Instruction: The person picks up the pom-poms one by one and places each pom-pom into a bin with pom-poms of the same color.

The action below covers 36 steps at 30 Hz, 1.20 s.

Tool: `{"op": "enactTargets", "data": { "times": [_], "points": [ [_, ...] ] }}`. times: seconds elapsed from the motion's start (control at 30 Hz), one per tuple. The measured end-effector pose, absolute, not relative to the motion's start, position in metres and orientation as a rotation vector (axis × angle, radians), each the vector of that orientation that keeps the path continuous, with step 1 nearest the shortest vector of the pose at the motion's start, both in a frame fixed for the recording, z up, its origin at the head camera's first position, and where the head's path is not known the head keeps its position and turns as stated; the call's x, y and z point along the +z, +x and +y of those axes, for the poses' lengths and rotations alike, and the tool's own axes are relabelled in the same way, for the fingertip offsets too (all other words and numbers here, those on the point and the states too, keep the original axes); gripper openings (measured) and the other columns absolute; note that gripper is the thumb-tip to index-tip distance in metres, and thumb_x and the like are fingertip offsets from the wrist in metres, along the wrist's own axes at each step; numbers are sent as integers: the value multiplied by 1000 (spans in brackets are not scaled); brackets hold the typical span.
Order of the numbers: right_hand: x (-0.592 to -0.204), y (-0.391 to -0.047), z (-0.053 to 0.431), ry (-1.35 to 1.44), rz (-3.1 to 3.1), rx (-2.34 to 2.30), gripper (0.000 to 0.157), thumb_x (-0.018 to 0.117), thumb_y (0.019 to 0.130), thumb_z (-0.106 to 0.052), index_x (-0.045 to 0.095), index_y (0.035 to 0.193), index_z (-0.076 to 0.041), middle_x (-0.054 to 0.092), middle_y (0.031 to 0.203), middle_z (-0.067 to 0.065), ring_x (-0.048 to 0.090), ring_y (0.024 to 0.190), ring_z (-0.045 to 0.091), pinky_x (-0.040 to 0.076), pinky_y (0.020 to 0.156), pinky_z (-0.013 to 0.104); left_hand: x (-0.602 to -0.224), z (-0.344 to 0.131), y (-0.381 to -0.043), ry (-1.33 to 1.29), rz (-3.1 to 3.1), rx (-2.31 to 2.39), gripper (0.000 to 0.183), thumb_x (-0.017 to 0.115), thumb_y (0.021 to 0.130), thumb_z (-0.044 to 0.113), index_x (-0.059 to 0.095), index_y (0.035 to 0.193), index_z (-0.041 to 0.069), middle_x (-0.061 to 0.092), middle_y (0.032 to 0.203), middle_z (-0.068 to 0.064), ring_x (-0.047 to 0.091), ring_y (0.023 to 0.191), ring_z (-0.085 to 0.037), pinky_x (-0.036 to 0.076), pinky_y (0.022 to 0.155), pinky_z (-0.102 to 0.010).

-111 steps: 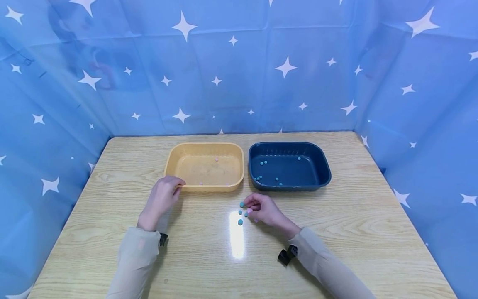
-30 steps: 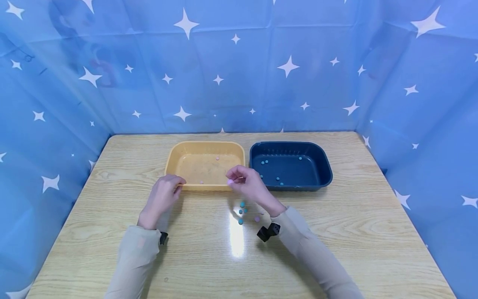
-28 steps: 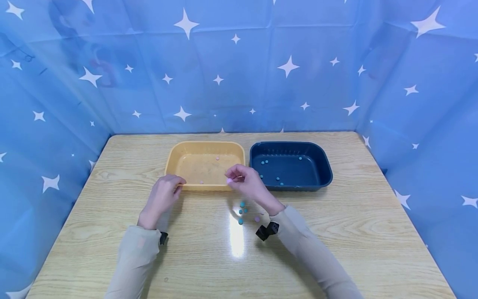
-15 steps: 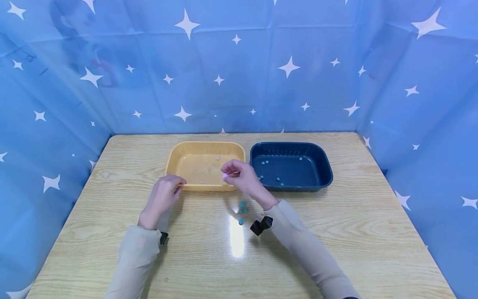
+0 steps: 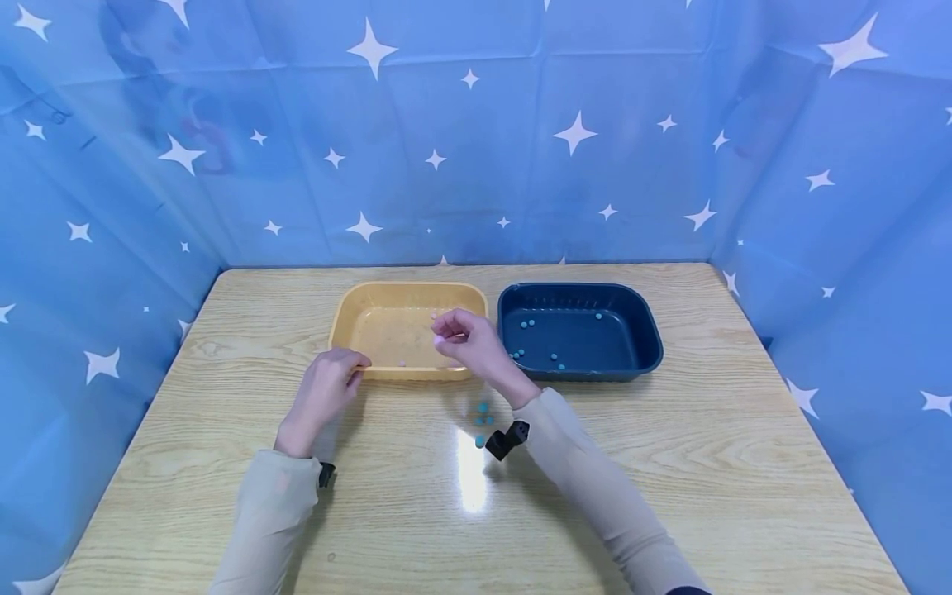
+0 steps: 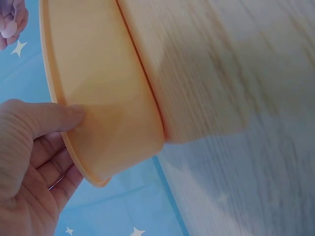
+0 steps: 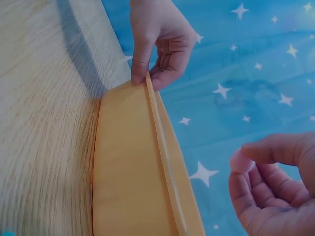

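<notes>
My left hand (image 5: 327, 395) grips the near-left rim of the yellow plastic tray (image 5: 416, 374); in the left wrist view its thumb presses the outer wall and the fingers curl behind the rim. Over the right part of that tray, my right hand (image 5: 476, 345) pinches a small pink ball (image 7: 242, 162) between thumb and fingertips. The right wrist view shows the ball above the rim. Inside the yellow tray lies another small pink ball (image 5: 402, 364). Several teal balls (image 5: 483, 407) sit on the table below the right hand.
To the right stands a dark blue tray (image 5: 580, 375) with several small teal balls (image 5: 554, 357) scattered in it. Both trays rest on a wooden table (image 5: 714, 463). A blue curtain (image 5: 476, 190) with white stars surrounds the table's back and sides.
My right hand has picked the pink ball up from the table and carried it up and left over the yellow tray. The left hand keeps its hold on the rim.
</notes>
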State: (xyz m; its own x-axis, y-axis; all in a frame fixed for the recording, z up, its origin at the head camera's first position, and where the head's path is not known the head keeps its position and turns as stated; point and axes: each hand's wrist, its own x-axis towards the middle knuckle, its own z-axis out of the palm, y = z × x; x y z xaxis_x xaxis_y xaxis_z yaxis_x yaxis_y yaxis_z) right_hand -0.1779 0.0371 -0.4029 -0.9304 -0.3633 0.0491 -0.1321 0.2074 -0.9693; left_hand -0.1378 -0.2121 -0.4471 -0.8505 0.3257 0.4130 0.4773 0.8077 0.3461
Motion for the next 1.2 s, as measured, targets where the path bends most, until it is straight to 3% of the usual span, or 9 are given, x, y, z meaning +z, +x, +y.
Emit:
{"op": "enactTargets", "data": {
  "times": [0.33,1.2],
  "points": [
    [-404,-185,28,-441,2306,-1805,18,65,85,-1,62,103,1,62,95,10,57,88,21,50,78,26,-448,-212,-138,-627,-2641,-628,13,70,73,-10,68,82,-1,68,82,-12,62,78,-28,50,74,-44],
    [-416,-208,5,-199,2302,-1855,19,66,84,-1,64,102,0,63,96,8,58,88,18,50,79,24,-447,-213,-139,-625,-2650,-636,13,69,73,-10,68,83,-1,68,83,-12,62,80,-29,50,75,-44]
  ]
}}
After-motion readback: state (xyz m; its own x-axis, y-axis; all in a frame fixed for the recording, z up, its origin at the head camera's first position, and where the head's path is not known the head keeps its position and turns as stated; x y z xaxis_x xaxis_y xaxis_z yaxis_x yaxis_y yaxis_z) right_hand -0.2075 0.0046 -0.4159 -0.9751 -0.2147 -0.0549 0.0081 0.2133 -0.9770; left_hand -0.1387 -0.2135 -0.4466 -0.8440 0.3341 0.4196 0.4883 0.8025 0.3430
